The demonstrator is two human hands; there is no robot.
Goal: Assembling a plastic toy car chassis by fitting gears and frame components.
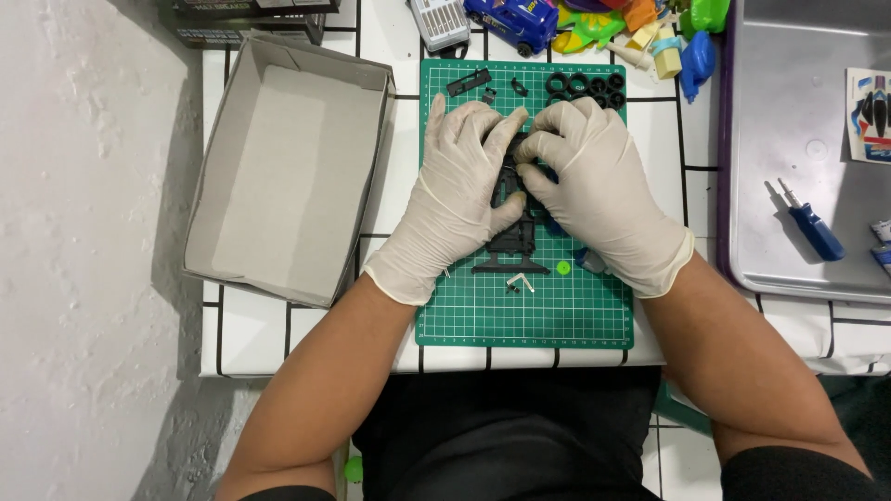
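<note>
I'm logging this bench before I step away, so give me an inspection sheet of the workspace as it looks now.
Surface: white tiled table with a green cutting mat.
Job's things: black chassis on the mat, black tyres, small green gear.
Clutter: open cardboard box, metal tray holding a blue screwdriver, coloured toys.
Hands: gloved left hand and right hand, both gripping the chassis.
Cables: nothing seen.
Surroundings: white wall.

Green gridded cutting mat [483, 320] under black chassis [513, 237]; cream gloves; blue-handled screwdriver [814, 225] on grey tray [789, 139] beside mat.
</note>
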